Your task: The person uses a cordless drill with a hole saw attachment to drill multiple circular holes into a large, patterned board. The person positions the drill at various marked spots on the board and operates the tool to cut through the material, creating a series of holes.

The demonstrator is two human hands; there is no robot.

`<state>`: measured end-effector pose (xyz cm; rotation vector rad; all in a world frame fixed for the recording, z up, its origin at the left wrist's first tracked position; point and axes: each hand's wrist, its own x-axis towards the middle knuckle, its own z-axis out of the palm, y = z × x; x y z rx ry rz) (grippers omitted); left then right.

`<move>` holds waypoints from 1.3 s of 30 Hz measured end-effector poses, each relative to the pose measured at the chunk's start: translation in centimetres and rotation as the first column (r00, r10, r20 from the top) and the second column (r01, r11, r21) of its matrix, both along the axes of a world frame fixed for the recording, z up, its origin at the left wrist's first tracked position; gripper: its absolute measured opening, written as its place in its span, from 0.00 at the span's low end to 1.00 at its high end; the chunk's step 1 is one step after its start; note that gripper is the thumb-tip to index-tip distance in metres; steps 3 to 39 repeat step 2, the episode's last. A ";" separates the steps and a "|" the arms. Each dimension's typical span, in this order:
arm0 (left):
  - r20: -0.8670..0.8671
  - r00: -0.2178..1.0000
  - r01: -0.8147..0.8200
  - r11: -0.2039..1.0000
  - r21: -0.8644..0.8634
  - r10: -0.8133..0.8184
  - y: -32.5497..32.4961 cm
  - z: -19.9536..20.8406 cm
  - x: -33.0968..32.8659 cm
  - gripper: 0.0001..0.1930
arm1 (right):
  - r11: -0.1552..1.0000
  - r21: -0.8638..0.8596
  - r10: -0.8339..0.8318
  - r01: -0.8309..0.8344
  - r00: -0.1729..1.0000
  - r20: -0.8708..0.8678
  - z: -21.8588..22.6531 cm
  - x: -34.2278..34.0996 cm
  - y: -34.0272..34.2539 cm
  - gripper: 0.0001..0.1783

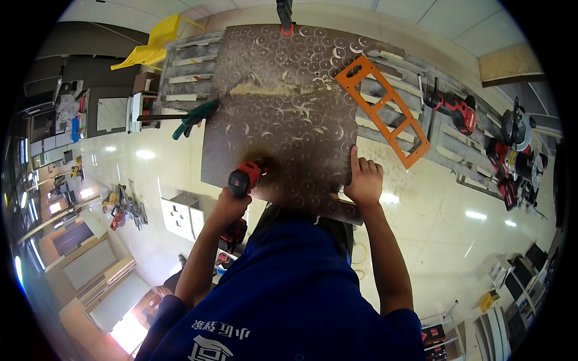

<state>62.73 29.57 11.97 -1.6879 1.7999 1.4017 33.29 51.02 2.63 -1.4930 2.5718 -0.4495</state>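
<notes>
My left hand (pixel 227 207) is wrapped round the grip of a red and black cordless power drill (pixel 244 179). The drill's front end is over the near left part of a dark brown board (pixel 271 135), with a dark blur of motion or dust around its tip. Round cut marks and several small holes cover the board, and pale dust lies across its middle. At the board's right edge rests my right hand (pixel 365 180), fingers stretched out; its thumb is hidden. An orange template frame (pixel 385 99) with rectangular openings overlaps the board's far right edge.
A green-handled clamp (pixel 195 117) sits at the board's left edge, and another clamp (pixel 285 18) at the far edge. Slatted supports (pixel 192 68) extend on both sides. A red and black power tool (pixel 451 109) and a circular saw (pixel 519 126) lie at right. A yellow chair (pixel 158 39) stands far left.
</notes>
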 end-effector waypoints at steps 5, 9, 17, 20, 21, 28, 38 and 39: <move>-0.033 0.999 0.008 0.999 -0.048 -0.010 0.0 0.0 0.3 0.11 | 1.000 -0.012 -0.007 0.007 1.000 -0.001 -0.1 0.2 0.0 0.52; -0.033 0.999 0.008 0.999 -0.048 -0.010 0.0 0.0 0.3 0.11 | 1.000 -0.012 -0.007 0.007 1.000 -0.001 -0.1 0.2 0.0 0.52; -0.033 0.999 0.008 0.999 -0.048 -0.010 0.0 0.0 0.3 0.11 | 1.000 -0.012 -0.007 0.007 1.000 -0.001 -0.1 0.2 0.0 0.52; -0.033 0.999 0.008 0.999 -0.048 -0.010 0.0 0.0 0.3 0.11 | 1.000 -0.012 -0.007 0.007 1.000 -0.001 -0.1 0.2 0.0 0.52; -0.033 0.999 0.008 0.999 -0.048 -0.010 0.0 0.0 0.3 0.11 | 1.000 -0.012 -0.007 0.007 1.000 -0.001 -0.1 0.2 0.0 0.52; -0.033 0.999 0.008 0.999 -0.048 -0.010 0.0 0.0 0.3 0.11 | 1.000 -0.012 -0.007 0.007 1.000 -0.001 -0.1 0.2 0.0 0.52; -0.033 0.999 0.008 0.999 -0.048 -0.010 0.0 0.0 0.3 0.11 | 1.000 -0.012 -0.007 0.007 1.000 -0.001 -0.1 0.2 0.0 0.52; -0.033 0.999 0.008 0.999 -0.048 -0.010 0.0 0.0 0.3 0.11 | 1.000 -0.012 -0.007 0.007 1.000 -0.001 -0.1 0.2 0.0 0.52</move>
